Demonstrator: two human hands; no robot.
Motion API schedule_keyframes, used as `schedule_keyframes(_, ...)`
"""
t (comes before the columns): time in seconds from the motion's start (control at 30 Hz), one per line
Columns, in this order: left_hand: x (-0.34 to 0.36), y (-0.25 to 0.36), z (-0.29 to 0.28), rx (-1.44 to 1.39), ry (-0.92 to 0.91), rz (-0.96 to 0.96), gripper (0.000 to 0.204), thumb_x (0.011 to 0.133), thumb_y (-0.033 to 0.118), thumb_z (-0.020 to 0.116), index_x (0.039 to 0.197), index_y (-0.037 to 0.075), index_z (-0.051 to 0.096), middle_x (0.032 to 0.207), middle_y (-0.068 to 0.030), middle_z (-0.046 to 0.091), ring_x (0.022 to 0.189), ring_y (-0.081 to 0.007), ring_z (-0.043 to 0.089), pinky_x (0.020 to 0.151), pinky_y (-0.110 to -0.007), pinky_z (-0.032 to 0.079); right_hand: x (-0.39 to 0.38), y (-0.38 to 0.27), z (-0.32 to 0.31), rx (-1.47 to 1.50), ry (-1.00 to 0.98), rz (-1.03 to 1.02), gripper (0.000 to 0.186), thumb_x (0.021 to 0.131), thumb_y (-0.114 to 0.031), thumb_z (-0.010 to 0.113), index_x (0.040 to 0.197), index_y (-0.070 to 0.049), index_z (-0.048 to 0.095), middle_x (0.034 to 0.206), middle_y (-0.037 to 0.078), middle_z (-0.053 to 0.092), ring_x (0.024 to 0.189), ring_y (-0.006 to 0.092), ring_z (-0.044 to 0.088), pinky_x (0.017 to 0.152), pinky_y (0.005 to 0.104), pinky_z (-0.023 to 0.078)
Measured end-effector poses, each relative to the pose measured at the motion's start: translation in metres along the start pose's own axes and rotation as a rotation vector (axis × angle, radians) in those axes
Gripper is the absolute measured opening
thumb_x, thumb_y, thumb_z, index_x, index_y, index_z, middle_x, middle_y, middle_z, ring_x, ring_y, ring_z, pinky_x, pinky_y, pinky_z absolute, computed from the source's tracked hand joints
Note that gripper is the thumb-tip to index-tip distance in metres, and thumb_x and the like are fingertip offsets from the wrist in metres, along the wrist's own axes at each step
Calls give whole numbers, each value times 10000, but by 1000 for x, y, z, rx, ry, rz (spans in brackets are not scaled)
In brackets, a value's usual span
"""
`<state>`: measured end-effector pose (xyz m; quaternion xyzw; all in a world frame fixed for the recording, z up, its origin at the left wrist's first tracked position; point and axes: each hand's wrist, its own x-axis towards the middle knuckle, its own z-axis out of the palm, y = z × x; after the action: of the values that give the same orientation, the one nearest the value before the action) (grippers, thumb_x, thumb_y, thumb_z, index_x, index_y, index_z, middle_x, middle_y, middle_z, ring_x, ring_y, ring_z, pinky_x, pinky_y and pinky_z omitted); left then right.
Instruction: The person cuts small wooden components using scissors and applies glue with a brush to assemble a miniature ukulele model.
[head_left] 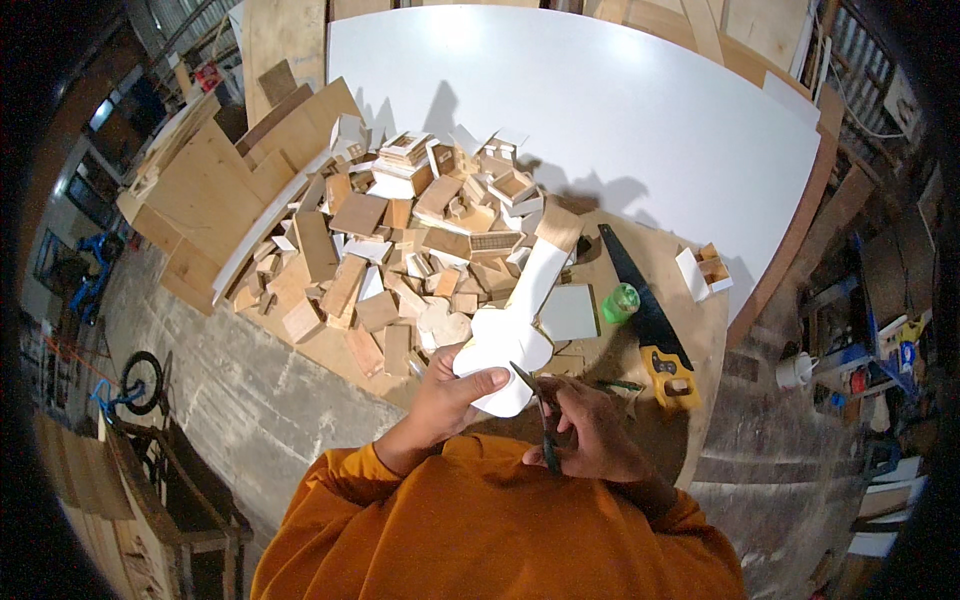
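My left hand [447, 397] is closed on a white lobed cut-out [505, 345], its thumb lying flat on top near the lower edge. From the lobes a long white strip [543, 272] runs away from me, and its far end shows a wood-coloured face [559, 224]. My right hand [592, 428] is closed around a pair of dark scissors [548, 420]. The scissors' tip reaches the right edge of the white cut-out, close to my left thumb. Whether the blades are apart is too small to tell.
Beyond my hands, wood offcuts [358, 215] and little box shapes cover the board [655, 235]. To the right lie a handsaw [640, 295] with a yellow handle, a green container [620, 302] and a small open box [703, 272]. A large white panel [600, 110] stands behind.
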<state>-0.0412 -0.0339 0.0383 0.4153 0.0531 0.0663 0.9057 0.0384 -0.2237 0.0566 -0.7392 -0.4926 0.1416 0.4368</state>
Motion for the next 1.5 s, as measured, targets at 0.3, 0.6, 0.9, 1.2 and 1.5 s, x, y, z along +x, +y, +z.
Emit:
schedule_keyframes(0.3, 1, 0, 8, -3, -6, 29, 240, 822, 12, 647, 1057, -13, 604, 934, -80, 662, 801, -138, 642, 716, -289, 538, -8, 10, -1, -79, -93, 82, 691, 653, -536, 773, 1020, 4, 547, 729, 29, 503, 600, 120, 500, 491, 249, 425)
schedule_keyframes(0.6, 2, -1, 10, 58, 26, -51, 272, 800, 18, 674, 1060, -15, 601, 932, -89, 663, 808, -161, 652, 718, -309, 548, -5, 6, -4, -67, -1, 52, 625, 654, -508, 783, 949, -11, 545, 712, 27, 506, 589, 140, 517, 499, 260, 445)
schedule_keyframes(0.9, 21, 12, -7, -55, 138, -292, 432, 695, 22, 698, 1103, -34, 566, 925, -128, 655, 745, -217, 665, 686, -326, 558, -15, 27, -36, 155, -372, 108, 536, 682, -488, 770, 954, -74, 566, 592, 42, 455, 512, 184, 491, 488, 313, 385)
schedule_keyframes(1.2, 31, 27, -22, -51, 105, -387, 497, 721, -10, 677, 1188, -47, 511, 1021, -139, 631, 885, -220, 644, 778, -327, 535, -16, 17, -55, 241, -41, -25, 476, 613, -308, 847, 966, -96, 607, 731, 41, 600, 557, 174, 524, 523, 291, 423)
schedule_keyframes(1.5, 35, 3, -26, -18, 67, -470, 441, 833, 223, 615, 1156, -60, 514, 1034, -161, 628, 748, -215, 648, 712, -347, 546, 43, 23, -15, -392, 413, -324, 367, 544, -28, 718, 888, -126, 635, 842, 48, 616, 809, 279, 553, 769, 395, 442)
